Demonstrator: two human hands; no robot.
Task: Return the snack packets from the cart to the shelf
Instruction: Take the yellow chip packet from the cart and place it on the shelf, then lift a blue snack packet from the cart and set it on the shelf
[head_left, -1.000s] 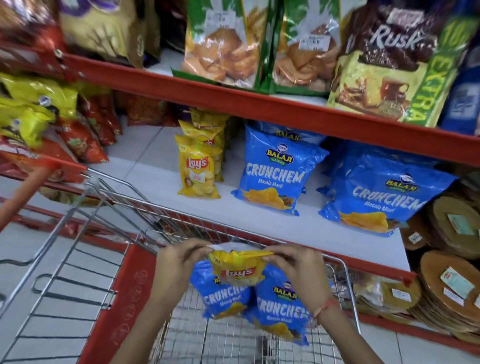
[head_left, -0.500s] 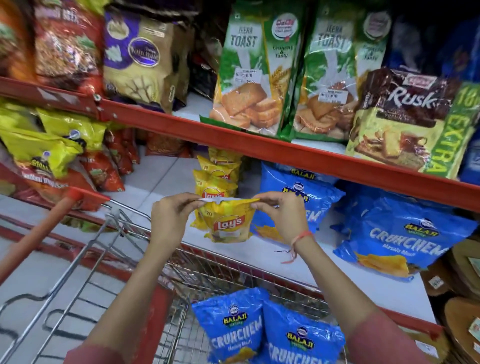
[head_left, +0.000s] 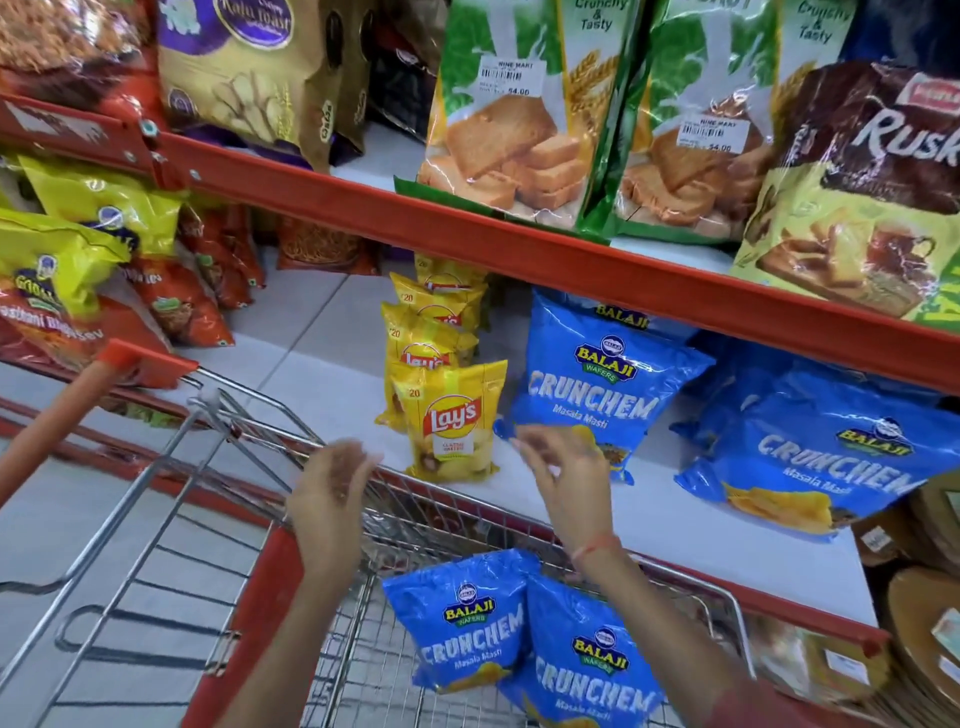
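Since the earlier frame, yellow Lay's packet has been stood near shelf front edge, left hand and right hand released, empty; blue Crunchem packets in cart, judged light, soft, crushable, best pinched at top seams.

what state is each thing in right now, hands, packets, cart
left hand: open, empty, above the cart rim
right hand: open, empty, fingers spread
front Lay's packet: upright on the shelf, at the front of its row, released
two blue Crunchem packets: lying in the cart, overlapping
cart: parked against the shelf
Crunchem packets on the shelf: leaning back
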